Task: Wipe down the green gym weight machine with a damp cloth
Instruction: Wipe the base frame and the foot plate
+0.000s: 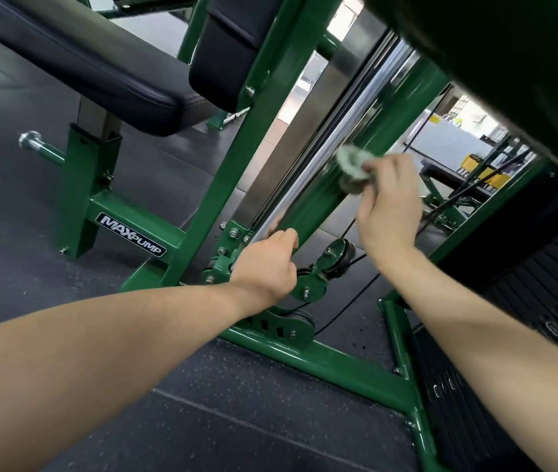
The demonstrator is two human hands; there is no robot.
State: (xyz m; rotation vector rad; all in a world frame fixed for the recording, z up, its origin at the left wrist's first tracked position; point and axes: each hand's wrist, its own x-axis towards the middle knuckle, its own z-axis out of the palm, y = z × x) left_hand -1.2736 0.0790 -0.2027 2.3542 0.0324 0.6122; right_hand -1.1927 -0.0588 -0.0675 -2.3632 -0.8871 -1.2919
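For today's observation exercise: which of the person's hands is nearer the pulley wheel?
Left. The left hand sits just beside the pulley wheel; the right hand is higher, holding the cloth.

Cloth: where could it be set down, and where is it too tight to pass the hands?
Free: dark floor in front of the green base rail, and floor left of the MAXPUMP bar. Crowded: around the pulleys and cables beside the left hand; the right hand holds the cloth.

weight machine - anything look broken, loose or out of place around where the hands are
Nothing stands out. The green post looks intact, and the cables run over the pulleys at its base. The right hand presses a crumpled cloth to the post; the left hand grips its lower edge.
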